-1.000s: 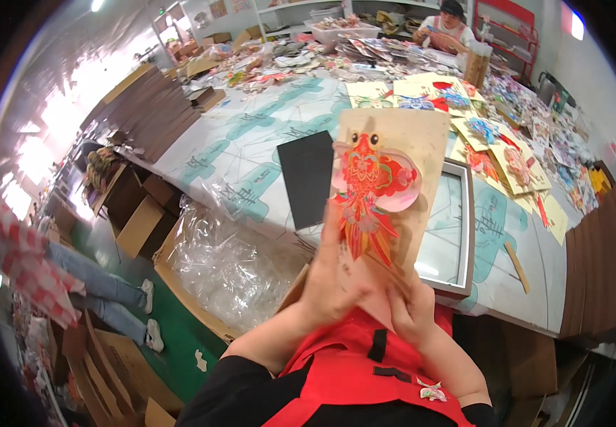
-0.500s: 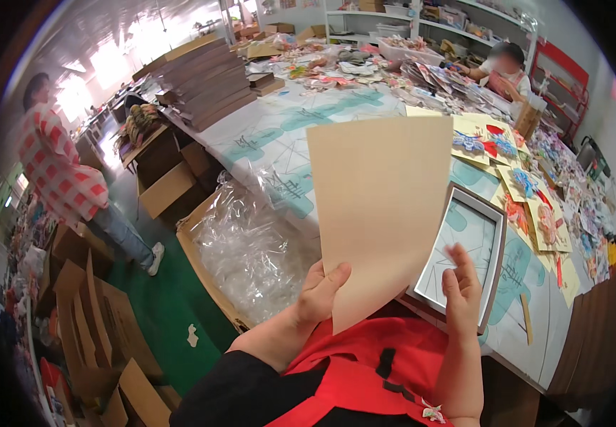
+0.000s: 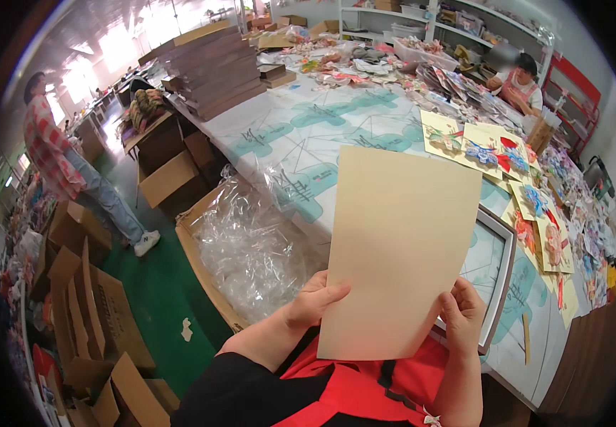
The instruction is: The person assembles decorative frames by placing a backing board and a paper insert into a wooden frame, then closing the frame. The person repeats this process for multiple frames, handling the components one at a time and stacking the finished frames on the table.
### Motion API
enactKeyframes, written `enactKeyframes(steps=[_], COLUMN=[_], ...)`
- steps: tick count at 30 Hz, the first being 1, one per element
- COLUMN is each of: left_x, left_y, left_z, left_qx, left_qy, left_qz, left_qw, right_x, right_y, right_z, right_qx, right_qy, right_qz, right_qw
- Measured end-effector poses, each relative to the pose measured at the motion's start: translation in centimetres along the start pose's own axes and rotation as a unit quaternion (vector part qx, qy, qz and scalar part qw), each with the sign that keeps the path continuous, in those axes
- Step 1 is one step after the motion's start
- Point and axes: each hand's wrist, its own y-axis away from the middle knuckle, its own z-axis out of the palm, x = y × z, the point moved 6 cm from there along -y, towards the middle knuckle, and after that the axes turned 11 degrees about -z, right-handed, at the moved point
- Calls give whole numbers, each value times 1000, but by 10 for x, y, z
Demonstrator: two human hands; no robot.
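A plain cream sheet of card (image 3: pixel 402 249) is held up in front of me, tilted, over the near edge of the table. My left hand (image 3: pixel 316 299) pinches its left edge, thumb on the face toward me. At the lower right edge my right hand (image 3: pixel 462 311) grips it between thumb and fingers. Behind the sheet and partly hidden by it, a dark-rimmed frame with a white inner edge (image 3: pixel 511 245) lies on the patterned table cover (image 3: pixel 386 132), just beyond my right hand.
Cream cards with colourful ornaments (image 3: pixel 486 151) lie at the right, near a thin wooden stick (image 3: pixel 526 338). To the left stands a carton of clear plastic bags (image 3: pixel 251 245). Stacked dark boards (image 3: pixel 212 75) rise at the back left. One person stands left; another sits far right.
My right hand, free beside the sheet before, has closed on its right edge. The sheet has shifted right and lower, covering more of the frame. The person at the left has changed posture.
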Motion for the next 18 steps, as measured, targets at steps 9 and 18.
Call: enactKeyframes(steps=[9, 18], left_x=[125, -39], left_y=[-14, 45], left_z=[-157, -346], left_qx=[477, 323], left_qy=[-709, -731], left_qz=[208, -445], left_qw=[476, 405], right_x=[-55, -63], right_y=[1, 32], right_z=[-6, -101], right_qx=[28, 231], right_qy=[214, 157], right_qz=[-229, -215], right_qw=[949, 936])
